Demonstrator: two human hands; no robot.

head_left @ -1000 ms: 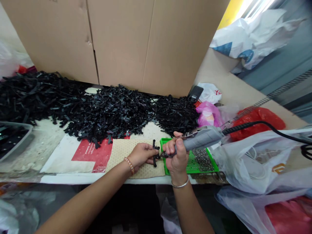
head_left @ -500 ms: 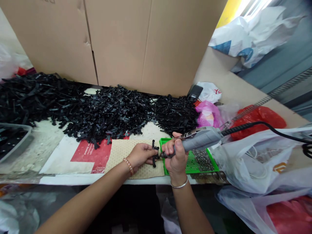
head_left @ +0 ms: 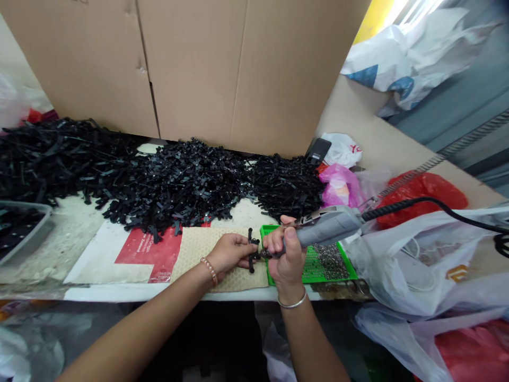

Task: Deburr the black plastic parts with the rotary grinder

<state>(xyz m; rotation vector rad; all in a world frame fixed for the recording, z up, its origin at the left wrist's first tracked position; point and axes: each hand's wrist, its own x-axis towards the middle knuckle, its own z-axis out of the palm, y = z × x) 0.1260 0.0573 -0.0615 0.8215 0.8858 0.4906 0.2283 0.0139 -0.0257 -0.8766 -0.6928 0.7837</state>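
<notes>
My left hand (head_left: 234, 253) pinches a small black plastic part (head_left: 251, 267) with several arms, over a tan textured mat (head_left: 191, 257). My right hand (head_left: 289, 257) is wrapped round a grey electric screwdriver (head_left: 330, 229), tilted with its tip pointing left. The screwdriver's tip meets the black part or is very close to it; contact is too small to make out. Below my right hand lies a green tray (head_left: 352, 270) with many small metal screws (head_left: 330, 260) heaped at its right side.
Heaps of black plastic parts (head_left: 191, 180) line the back, before a large cardboard box (head_left: 191, 69). A clear plastic tub (head_left: 45, 212) stands at the left. The screwdriver's black cable (head_left: 441, 206) and a coiled spring (head_left: 421, 172) run right, above plastic bags (head_left: 401, 276).
Hardly anything differs. Both hands, the black part and the screwdriver stay in nearly the same place, with the screwdriver's tip perhaps a touch closer to the part.
</notes>
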